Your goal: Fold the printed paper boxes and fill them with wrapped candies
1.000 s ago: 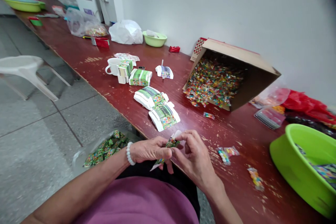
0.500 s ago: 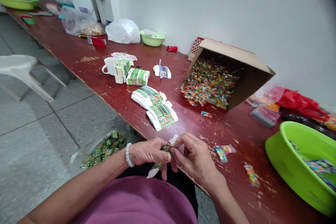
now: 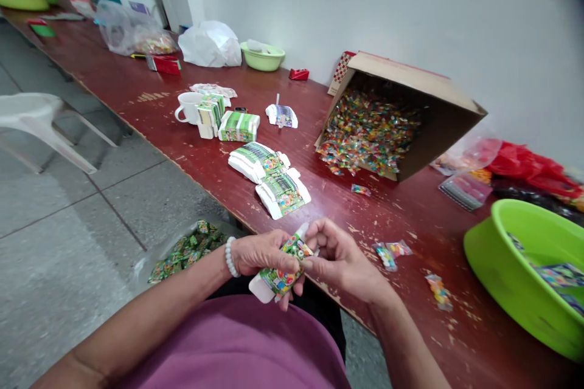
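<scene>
My left hand, with a pale bead bracelet at the wrist, grips a small green printed candy box. Its white end flap sticks out toward my lap. At the box's far end my right hand pinches the edge near another white flap, thumb and fingers bent; its exact grip is partly hidden. Just beyond my hands lie overlapping stacks of flattened green cartons. To the right, small clear candy packets lie on the red table, with another packet nearer me.
A cardboard box lies tipped on its side, full of wrapped candies. A green basin stands at right. Banded carton bundles and a white mug stand farther off. Below the table edge, a bag holds filled green boxes.
The candy box has turned from nearly edge-on and narrow to showing its broad printed face, opened out in my hands. The view has shifted slightly.
</scene>
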A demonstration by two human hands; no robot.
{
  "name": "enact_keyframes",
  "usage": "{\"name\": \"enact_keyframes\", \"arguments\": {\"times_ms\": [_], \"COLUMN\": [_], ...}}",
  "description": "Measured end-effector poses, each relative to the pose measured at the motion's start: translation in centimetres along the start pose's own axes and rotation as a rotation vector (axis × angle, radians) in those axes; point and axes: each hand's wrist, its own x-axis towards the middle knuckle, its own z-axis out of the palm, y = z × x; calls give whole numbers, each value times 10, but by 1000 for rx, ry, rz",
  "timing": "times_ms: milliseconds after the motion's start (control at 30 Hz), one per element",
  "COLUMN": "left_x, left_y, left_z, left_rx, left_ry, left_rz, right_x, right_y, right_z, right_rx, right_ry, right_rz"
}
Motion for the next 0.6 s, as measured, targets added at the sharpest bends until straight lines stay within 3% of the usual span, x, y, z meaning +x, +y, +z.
{"name": "enact_keyframes", "arguments": {"times_ms": [100,233,367,500,600], "left_x": [0,-1,-1,2,4], "left_y": [1,3,3,-4,-12], "left_z": [2,7,17,21,18], "left_rx": [109,377,478,409,296], "left_ry": [138,371,453,570,670], "left_rz": [30,174,263,383,372], "right_x": [1,3,6,11,14], "right_y": [12,21,20,25,33], "right_z": [3,5,7,14,19], "right_rx": [-34,-391,-559,-474,-200], "right_ry": [106,313,358,621,548], "right_rz": [-47,-155,-212,-314,-184]}}
